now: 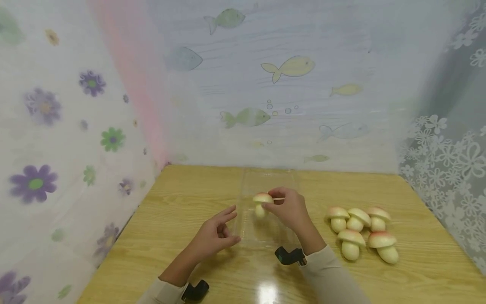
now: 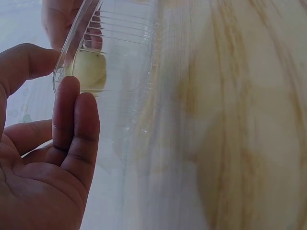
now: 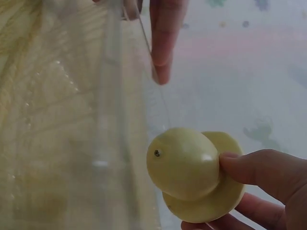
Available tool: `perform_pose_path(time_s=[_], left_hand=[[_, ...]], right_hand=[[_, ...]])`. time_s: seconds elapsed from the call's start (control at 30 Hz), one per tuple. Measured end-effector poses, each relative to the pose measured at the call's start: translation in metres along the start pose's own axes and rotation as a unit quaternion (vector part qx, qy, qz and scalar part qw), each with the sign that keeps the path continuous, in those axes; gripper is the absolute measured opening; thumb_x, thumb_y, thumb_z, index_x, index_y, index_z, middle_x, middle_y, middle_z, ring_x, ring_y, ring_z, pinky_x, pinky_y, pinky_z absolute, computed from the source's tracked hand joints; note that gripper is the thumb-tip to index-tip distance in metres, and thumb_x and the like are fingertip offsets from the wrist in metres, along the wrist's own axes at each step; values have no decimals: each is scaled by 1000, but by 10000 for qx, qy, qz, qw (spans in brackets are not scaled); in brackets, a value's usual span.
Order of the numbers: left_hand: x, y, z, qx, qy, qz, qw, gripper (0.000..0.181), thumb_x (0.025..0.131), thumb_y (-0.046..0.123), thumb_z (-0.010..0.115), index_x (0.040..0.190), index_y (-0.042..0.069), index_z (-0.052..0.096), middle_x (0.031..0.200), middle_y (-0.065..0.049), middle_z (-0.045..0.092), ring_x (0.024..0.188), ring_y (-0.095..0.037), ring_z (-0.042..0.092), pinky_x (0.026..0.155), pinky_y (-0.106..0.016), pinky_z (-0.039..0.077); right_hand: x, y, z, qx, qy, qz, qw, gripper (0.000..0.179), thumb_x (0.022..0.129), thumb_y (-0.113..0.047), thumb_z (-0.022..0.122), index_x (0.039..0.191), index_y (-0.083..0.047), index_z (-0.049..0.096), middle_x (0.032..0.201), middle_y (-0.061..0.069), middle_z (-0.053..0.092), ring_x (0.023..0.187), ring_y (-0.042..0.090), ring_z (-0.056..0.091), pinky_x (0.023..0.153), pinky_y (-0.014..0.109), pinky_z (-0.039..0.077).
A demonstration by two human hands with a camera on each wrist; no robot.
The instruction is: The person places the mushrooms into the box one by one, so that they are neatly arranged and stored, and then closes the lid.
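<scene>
A toy mushroom [image 1: 262,202] with a red-tinged cap and pale stem is held over the clear plastic box [image 1: 248,234] by my right hand [image 1: 291,211]. In the right wrist view, the thumb presses one side of the mushroom [image 3: 184,165], with fingers under the cap. The stem's rounded end, with a small dark spot, points away from the hand. My left hand [image 1: 211,237] stands at the box's left side, fingers extended and spread from the thumb. Through the left wrist view, its fingertips [image 2: 67,96] are right at the box's rim [image 2: 60,72].
Several more toy mushrooms [image 1: 358,232] stand grouped on the wooden table [image 1: 182,185], to the right of my right arm. Behind the table is a backdrop [image 1: 288,139] with fish drawings. Flower-patterned sheets [image 1: 76,169] flank the sides.
</scene>
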State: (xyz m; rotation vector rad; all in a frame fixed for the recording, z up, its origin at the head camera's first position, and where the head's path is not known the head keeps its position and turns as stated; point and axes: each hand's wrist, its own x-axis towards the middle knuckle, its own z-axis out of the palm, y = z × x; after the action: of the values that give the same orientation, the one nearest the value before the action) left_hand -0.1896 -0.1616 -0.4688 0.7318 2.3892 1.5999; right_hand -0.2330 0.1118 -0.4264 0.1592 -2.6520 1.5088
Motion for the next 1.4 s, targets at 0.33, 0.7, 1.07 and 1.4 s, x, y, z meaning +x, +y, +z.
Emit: perform_pose_path(time_s=[0.33,0.7,1.07,1.4], left_hand=[[1,0,-1,-128,-26,-23,9999,81,93,22,81,159,2,38,172,-6,24,80,-13,63,72,-24,58],[6,5,-1,500,140,10,9986,78,93,25,81,157,2,43,165,-10,35,83,-12,66,76,-26,59],[27,10,-10,1411,-220,54,9897,100,85,50,84,163,14,34,171,-4,22,87,-6,67,76,-27,58],[35,5,-10,1324,-644,-149,9890,120,79,56,87,168,18,15,174,10,1,82,-10,67,74,-29,58]], right_hand=[[-5,-2,25,104,-140,-26,9998,34,85,-19,88,115,-10,76,118,8,74,100,28,75,72,36,62],[-5,6,34,0,-169,9,9999,33,87,-20,85,116,-8,75,120,9,73,96,26,76,72,37,63],[-4,5,36,-145,-189,27,9997,29,87,-19,83,113,-9,74,121,9,73,96,27,76,74,37,63],[-7,6,38,-686,-117,14,9976,35,87,-27,84,117,-12,74,122,6,74,94,22,76,76,39,62]])
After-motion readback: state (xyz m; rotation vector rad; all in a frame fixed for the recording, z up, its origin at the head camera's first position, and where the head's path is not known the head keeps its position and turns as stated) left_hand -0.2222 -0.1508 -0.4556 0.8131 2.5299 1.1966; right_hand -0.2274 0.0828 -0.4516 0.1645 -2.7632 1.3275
